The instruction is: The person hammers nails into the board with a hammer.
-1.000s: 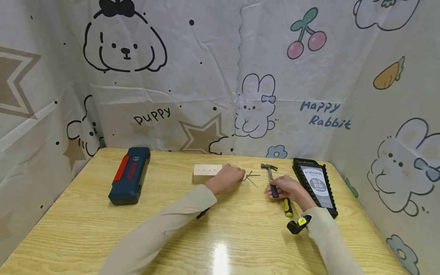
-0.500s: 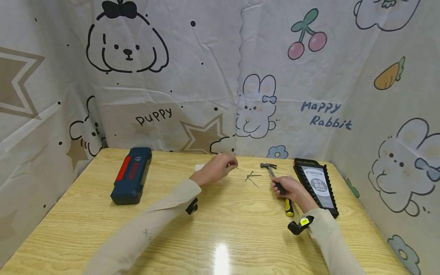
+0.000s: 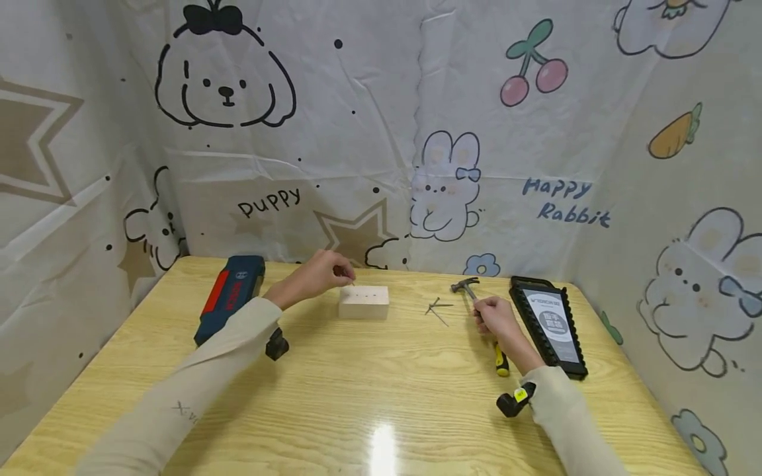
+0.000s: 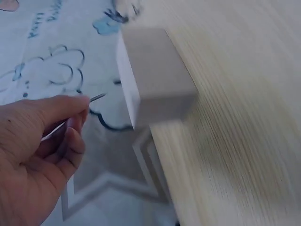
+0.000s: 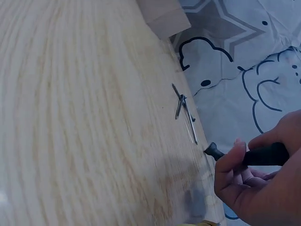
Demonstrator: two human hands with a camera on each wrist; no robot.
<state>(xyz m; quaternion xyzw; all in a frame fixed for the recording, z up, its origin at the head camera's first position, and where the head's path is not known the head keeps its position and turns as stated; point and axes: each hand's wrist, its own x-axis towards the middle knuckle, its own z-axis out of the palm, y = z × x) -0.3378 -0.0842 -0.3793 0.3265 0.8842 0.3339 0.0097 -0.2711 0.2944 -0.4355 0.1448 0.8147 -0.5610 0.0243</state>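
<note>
My left hand [image 3: 315, 276] pinches a nail [image 4: 98, 97] between thumb and fingers, its tip poking out past them. In the head view that hand is above the left end of a pale wooden block [image 3: 364, 308], which has a row of small dark marks along its top. My right hand [image 3: 497, 318] grips the dark handle [image 5: 265, 155] of a claw hammer [image 3: 464, 285], the head pointing away from me. Between block and hammer a few loose nails [image 3: 438, 310] lie crossed on the table.
A dark blue case [image 3: 229, 297] with a red panel lies at the left, partly behind the left forearm. A black tool holder [image 3: 550, 324] with a printed label is at the right. Beside the right wrist lies a yellow-and-black handle [image 3: 502, 361]. Printed cloth [image 3: 381, 132] hangs behind the wooden table [image 3: 357, 383].
My left hand has come away from the loose nails with one nail and moved left to the block's left end. The right hand keeps its grip on the hammer, shifting slightly.
</note>
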